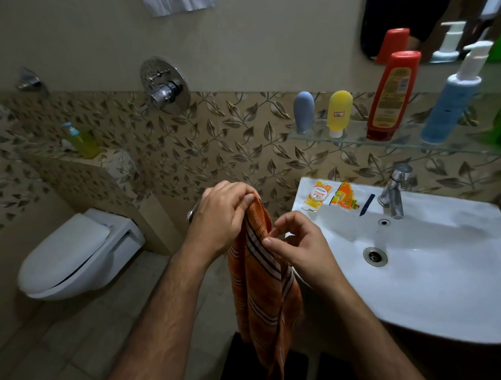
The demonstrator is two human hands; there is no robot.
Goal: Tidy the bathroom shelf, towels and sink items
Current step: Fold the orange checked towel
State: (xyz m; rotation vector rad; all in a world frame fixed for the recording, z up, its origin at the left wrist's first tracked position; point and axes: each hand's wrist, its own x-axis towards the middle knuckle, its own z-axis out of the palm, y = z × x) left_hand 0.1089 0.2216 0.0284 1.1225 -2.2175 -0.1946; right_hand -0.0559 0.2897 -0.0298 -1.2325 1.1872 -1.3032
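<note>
An orange towel (264, 289) with dark and white stripes hangs down at the centre, just left of the sink. My left hand (222, 216) grips its top edge, with a metal towel holder (191, 214) partly hidden behind the hand. My right hand (299, 242) is lower and to the right, fingers curled, thumb and fingertips touching the towel's right edge. On the white sink (445, 268) rim lie two yellow-orange sachets (317, 195) (344, 198) and a dark blue stick (367, 204). The glass shelf (355, 137) carries a grey tube (303, 111), a yellow tube (339, 112), a red bottle (392, 95) and a blue pump bottle (453, 97).
A chrome tap (394, 193) stands at the back of the sink. A closed white toilet (75, 252) is at the left, with a green soap dispenser (81, 140) on the ledge above it. A mirror (425, 21) hangs above the shelf. A wall mixer valve (164, 86) is on the tiled wall.
</note>
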